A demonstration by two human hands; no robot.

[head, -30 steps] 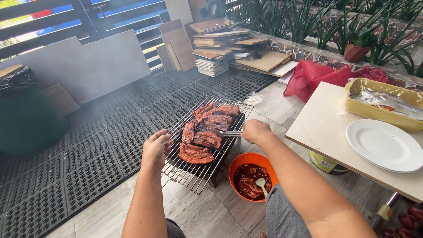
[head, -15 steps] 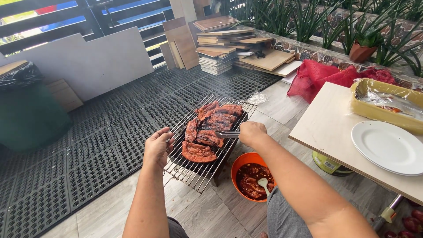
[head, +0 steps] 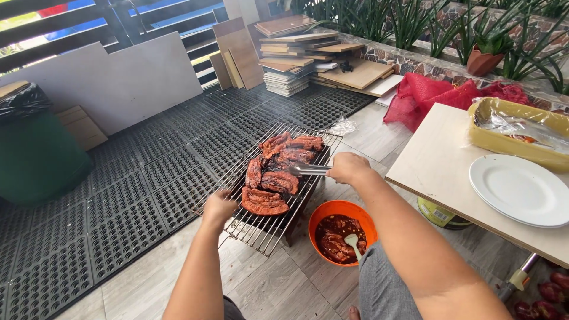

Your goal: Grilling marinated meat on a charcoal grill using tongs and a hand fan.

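Observation:
Several pieces of dark red grilled meat (head: 275,172) lie on a wire rack (head: 255,231) over a small black grill on the floor. My left hand (head: 219,208) is closed on the rack's near left edge. Metal tongs (head: 308,170) are held in my right hand (head: 348,168), their tips pointing left and resting over the middle pieces of meat. Just right of the grill, an orange bowl (head: 317,216) on the floor holds marinated raw meat and a pale spoon (head: 351,242).
A low pale table (head: 438,166) on my right carries a white plate (head: 521,189) and a yellow foil-lined tray (head: 510,145). Red mesh sacks (head: 427,95) and stacked boards (head: 296,59) lie behind it. Black rubber mats (head: 148,178) and a green bin (head: 35,154) are left.
My left hand slid down the rack's left edge toward me and closed into a fist on it. My right hand lifted the tongs slightly toward the far pieces.

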